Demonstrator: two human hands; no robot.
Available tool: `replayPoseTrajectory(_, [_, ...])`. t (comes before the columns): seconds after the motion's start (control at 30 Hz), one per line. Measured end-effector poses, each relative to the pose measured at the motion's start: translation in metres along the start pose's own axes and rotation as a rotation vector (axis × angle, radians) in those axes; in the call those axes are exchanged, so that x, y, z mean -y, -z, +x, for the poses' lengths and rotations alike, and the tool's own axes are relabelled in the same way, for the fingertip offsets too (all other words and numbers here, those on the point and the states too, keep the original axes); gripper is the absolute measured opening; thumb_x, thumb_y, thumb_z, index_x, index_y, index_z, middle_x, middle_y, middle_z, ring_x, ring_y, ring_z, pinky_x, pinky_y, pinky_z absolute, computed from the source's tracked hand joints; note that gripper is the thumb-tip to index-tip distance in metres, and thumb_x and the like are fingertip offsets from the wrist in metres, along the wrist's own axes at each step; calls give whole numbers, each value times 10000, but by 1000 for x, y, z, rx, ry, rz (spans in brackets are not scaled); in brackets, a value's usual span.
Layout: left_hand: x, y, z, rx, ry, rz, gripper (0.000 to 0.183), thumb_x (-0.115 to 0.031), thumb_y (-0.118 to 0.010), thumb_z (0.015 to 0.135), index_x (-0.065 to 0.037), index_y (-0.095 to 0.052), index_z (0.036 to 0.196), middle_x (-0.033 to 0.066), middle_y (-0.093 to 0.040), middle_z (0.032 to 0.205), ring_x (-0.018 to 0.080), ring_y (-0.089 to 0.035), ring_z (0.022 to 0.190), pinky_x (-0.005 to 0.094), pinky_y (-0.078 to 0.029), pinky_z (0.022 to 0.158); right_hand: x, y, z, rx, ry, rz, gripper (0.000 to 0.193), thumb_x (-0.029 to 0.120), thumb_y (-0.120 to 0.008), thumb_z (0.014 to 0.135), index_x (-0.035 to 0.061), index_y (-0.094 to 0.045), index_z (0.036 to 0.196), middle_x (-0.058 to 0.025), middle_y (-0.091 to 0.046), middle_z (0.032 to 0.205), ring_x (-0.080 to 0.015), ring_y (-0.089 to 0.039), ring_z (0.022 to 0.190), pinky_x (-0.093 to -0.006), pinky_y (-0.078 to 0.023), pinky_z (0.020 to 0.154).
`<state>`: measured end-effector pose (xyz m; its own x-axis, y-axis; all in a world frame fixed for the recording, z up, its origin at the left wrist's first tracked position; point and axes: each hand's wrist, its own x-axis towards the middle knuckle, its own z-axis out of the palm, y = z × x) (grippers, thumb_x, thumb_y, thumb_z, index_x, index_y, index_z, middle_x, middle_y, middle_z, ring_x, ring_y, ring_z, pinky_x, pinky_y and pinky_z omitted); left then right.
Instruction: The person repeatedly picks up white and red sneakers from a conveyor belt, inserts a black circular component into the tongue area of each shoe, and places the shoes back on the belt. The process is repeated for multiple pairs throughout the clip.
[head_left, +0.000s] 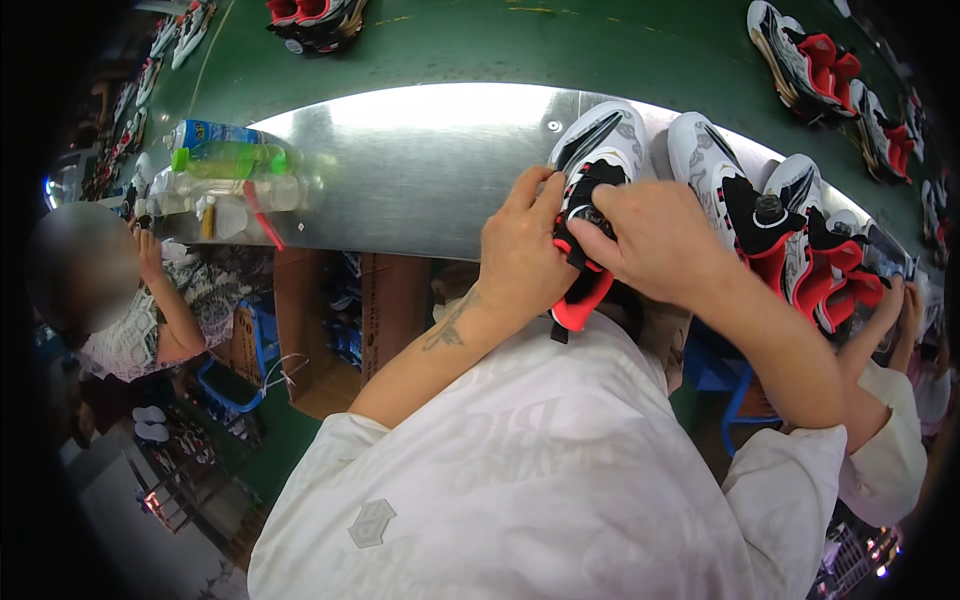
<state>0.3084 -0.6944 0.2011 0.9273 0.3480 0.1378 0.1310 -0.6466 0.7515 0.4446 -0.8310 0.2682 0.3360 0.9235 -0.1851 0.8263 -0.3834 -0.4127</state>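
Note:
A white, black and red sneaker (pixel 612 132) lies on the metal bench in front of me, its toe pointing away and its red-lined collar toward my body. My left hand (pixel 525 245) is closed on the left side of the shoe, thumb and fingers against its black upper. From the right, my right hand (pixel 660 238) pinches a round black dial (pixel 586 214) on the tongue with thumb and fingers. The hands hide much of the shoe's middle. Close by on the right is another sneaker (pixel 705 160) of the same kind, with further ones beside it.
Plastic bottles (pixel 228 160) and a red strip (pixel 263 215) lie at the left of the metal bench (pixel 400 170). Beyond it, a green surface (pixel 460 45) carries more sneakers (pixel 815 65). A cardboard box (pixel 320 385) stands below the bench; people sit at both sides.

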Motion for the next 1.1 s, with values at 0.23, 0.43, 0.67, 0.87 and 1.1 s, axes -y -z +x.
replayPoseTrajectory(0.23, [-1,1,0,17,9,-3,658,1,-811,709,38,-646,1345,173,-671,1305,417,-730,949,452,-603,779,2,-5,-2,-227,78,-25,332,337,-738,905,27,-682,800,-157,-702,805,-347,-697,805,-466,-570,714])
replayPoseTrajectory(0.43, [3,-3,-1,41,-6,5,664,25,-774,701,42,-626,1349,193,-660,1281,438,-729,955,491,-606,773,3,2,-5,-212,114,-96,371,377,-745,894,24,-723,781,-151,-703,745,-325,-707,744,-448,-557,651])
replayPoseTrajectory(0.67, [4,1,1,62,-39,20,662,32,-747,706,48,-622,1355,197,-664,1272,443,-731,961,504,-610,783,17,-10,-9,-81,-147,-171,455,486,-718,956,40,-759,878,-148,-725,785,-313,-714,783,-406,-553,694])
replayPoseTrajectory(0.87, [-1,1,2,72,7,-13,680,2,-813,699,42,-641,1356,186,-678,1282,431,-732,949,474,-610,788,-6,-3,-11,-276,184,-20,374,417,-745,944,47,-737,896,-118,-742,846,-323,-710,829,-426,-562,756])
replayPoseTrajectory(1.1, [0,2,1,32,-36,19,680,-28,-847,691,23,-665,1345,177,-696,1269,429,-734,960,466,-609,793,17,-41,-15,-435,-201,36,479,465,-781,914,78,-662,658,-120,-656,596,-318,-665,535,-449,-506,495])
